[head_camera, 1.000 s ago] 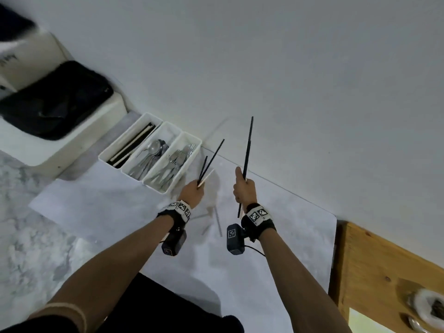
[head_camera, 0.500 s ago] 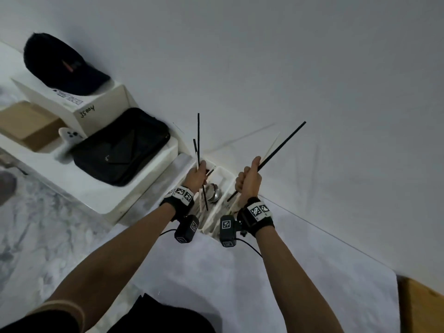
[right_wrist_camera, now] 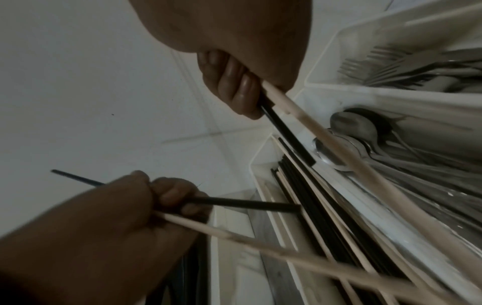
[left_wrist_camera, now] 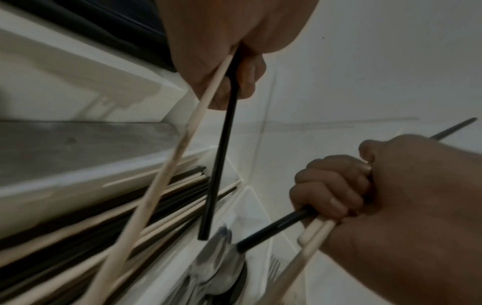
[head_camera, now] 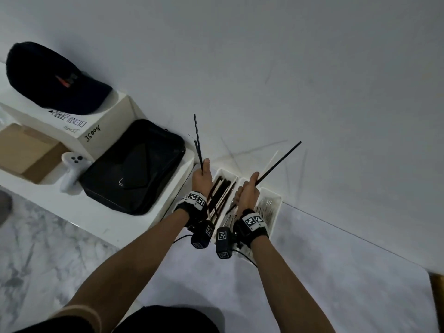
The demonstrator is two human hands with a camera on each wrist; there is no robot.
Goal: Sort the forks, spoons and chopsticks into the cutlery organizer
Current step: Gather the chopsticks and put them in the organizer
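The white cutlery organizer (head_camera: pixel 276 199) lies against the wall, with chopsticks (head_camera: pixel 222 192) in its left compartment, spoons (right_wrist_camera: pixel 352 132) in the middle and forks (right_wrist_camera: pixel 386 68) on the right. My left hand (head_camera: pixel 201 179) grips a black chopstick (head_camera: pixel 198 140) and a pale one (left_wrist_camera: pixel 182 148), held above the left compartment. My right hand (head_camera: pixel 247 193) grips a black chopstick (head_camera: pixel 281 162) and pale chopsticks (right_wrist_camera: pixel 326 142) over the middle compartment. In each wrist view the other hand shows too.
A white shelf unit (head_camera: pixel 96 212) left of the organizer carries a black bag (head_camera: pixel 134 167), a white controller (head_camera: pixel 70 171), a cardboard box (head_camera: pixel 24 150) and a white box topped by a dark cap (head_camera: pixel 52 78). The white wall rises right behind the organizer.
Both hands carried their chopsticks leftward from the mat to over the organizer. In the last half second they lowered slightly above its compartments.
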